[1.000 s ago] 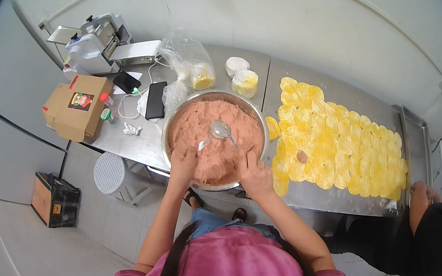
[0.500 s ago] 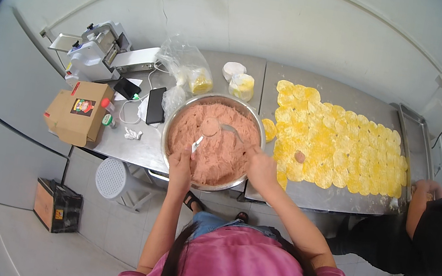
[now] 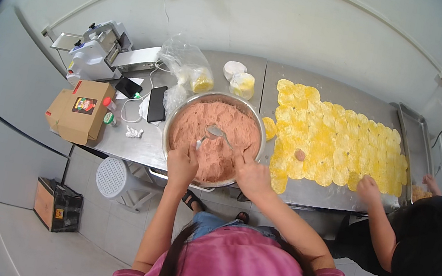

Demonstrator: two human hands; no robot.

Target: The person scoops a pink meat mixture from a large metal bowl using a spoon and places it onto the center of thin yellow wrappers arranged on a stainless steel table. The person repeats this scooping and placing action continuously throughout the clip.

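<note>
A large metal bowl [image 3: 262,122] of pink ground meat [image 3: 192,116] stands in front of me. My left hand [image 3: 182,161] is closed on a small spoon-like utensil [image 3: 199,144] with a pale handle; its head is partly hidden at the meat. From the right, my right hand [image 3: 252,175] grips a metal spoon [image 3: 224,134], whose bowl meets the left utensil's end over the middle of the meat. To the right, overlapping round yellow wrappers [image 3: 322,137] cover the table, and one lump of meat [image 3: 300,155] sits on a wrapper.
At right, a co-worker's hand [image 3: 369,190] hovers at the wrappers' near edge, beside a metal tray [image 3: 407,130]. On the left are a cardboard box [image 3: 79,118], phone [image 3: 157,105], plastic bag [image 3: 178,59] and white machine [image 3: 95,54]. A stool [image 3: 111,178] stands below.
My right hand and its spoon have shifted left and nearer to me, and my left hand turned slightly. The meat lump between the utensils looks smaller. The co-worker's hand reached toward the wrappers.
</note>
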